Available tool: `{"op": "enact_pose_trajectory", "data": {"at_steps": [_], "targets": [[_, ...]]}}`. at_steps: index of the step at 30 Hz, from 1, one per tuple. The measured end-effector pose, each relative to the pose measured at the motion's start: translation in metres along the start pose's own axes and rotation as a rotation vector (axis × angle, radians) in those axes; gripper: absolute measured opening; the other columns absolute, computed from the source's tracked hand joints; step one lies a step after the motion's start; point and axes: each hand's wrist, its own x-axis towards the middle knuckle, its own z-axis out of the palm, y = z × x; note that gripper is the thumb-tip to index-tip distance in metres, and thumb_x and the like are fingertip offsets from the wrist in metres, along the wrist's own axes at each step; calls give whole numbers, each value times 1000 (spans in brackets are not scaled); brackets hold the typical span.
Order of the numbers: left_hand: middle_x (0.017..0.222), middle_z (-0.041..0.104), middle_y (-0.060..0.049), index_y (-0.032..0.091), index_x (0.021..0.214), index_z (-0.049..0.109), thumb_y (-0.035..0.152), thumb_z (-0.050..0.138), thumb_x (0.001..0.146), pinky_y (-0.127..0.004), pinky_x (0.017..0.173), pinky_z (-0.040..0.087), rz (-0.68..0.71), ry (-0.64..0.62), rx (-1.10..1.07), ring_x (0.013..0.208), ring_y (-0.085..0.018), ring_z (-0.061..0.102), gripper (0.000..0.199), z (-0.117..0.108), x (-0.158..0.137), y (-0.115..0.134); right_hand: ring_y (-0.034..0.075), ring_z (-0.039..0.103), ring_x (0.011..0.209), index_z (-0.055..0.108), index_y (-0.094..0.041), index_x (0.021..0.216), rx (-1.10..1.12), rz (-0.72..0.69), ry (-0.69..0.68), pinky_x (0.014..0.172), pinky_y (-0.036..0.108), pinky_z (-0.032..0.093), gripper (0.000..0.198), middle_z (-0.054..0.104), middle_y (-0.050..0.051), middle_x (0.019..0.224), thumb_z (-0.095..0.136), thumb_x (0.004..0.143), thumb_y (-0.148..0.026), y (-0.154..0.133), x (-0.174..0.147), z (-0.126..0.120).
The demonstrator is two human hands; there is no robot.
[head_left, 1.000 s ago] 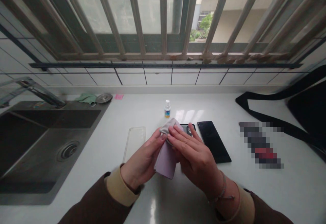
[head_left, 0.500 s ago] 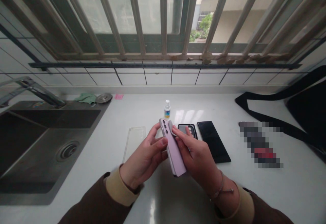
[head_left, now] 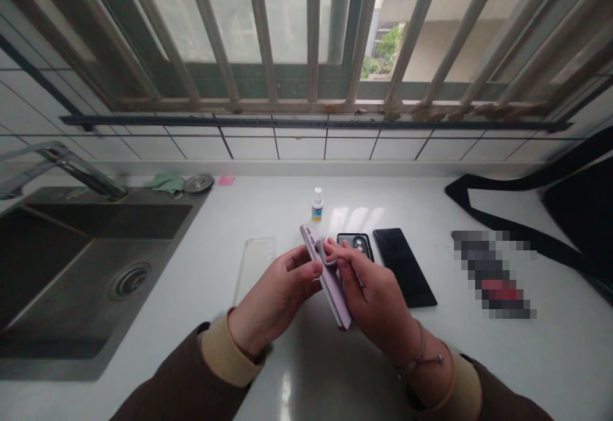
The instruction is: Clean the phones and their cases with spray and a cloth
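Note:
My left hand (head_left: pixel 275 296) grips a lilac phone (head_left: pixel 337 293) by its long edge, thumb on the near side. The phone is tilted above the counter, camera lenses at its far end. My right hand (head_left: pixel 378 296) presses a small grey cloth (head_left: pixel 321 248) against the phone's back near the lenses, its fingers bent over the cloth. Beyond the phone stands a small white-capped bottle (head_left: pixel 317 207). To the left lies a clear phone case (head_left: pixel 253 264). A black phone case (head_left: pixel 355 241), partly covered by my right hand, and a flat black phone (head_left: pixel 405 267) lie to the right.
At left is a steel sink (head_left: pixel 194 216) with a faucet (head_left: pixel 86 172). A green cloth (head_left: pixel 166 182), a metal drain cover (head_left: pixel 198 183) and a pink slip (head_left: pixel 227 181) lie behind it. On the right are a pixelated item (head_left: pixel 488 274) and a black strap (head_left: pixel 502 181).
The phone has turned more edge-on. My right hand with the cloth has shifted slightly on its back, away from the far end, with the fingers more bent. The view has moved slightly.

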Motion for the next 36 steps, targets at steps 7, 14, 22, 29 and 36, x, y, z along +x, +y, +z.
{"op": "enact_pose_trajectory", "data": {"at_steps": [7, 14, 22, 29, 36], "targets": [[109, 82, -11, 13, 109, 82, 29, 87, 93, -31, 94, 58, 47, 101, -79, 99, -20, 75, 23, -3, 3, 7, 22, 83, 115, 66, -25, 132, 43, 65, -103, 97, 33, 68, 29, 81, 10, 134, 42, 115, -21, -5, -1, -4], [98, 80, -6, 13, 98, 79, 30, 94, 85, -30, 93, 60, 173, 362, -60, 89, -16, 73, 26, -7, 6, 18, 20, 80, 82, 65, -25, 107, 155, 271, -61, 71, 27, 60, 27, 82, 4, 94, 41, 117, -34, -5, -1, -3], [98, 76, -6, 15, 109, 76, 40, 96, 78, -32, 85, 56, 335, 566, 344, 86, -18, 69, 45, -19, 2, 49, 19, 78, 86, 66, -25, 108, 422, 242, -139, 77, 28, 59, 27, 83, 4, 98, 44, 118, -37, -13, -7, -3], [107, 76, -17, 14, 116, 75, 58, 79, 84, -44, 86, 52, 208, 869, 1629, 97, -37, 71, 55, -36, -10, 72, 16, 72, 72, 66, -23, 104, 191, 183, -43, 67, 27, 53, 26, 76, 2, 85, 44, 116, -31, -9, -7, -7], [94, 74, -20, 9, 99, 76, 58, 58, 94, -43, 75, 52, -173, 788, 2095, 86, -38, 74, 52, -40, -10, 56, 19, 67, 66, 65, -21, 104, -309, 197, 16, 65, 32, 42, 25, 70, 2, 78, 43, 113, -28, 1, -3, -6]]}}
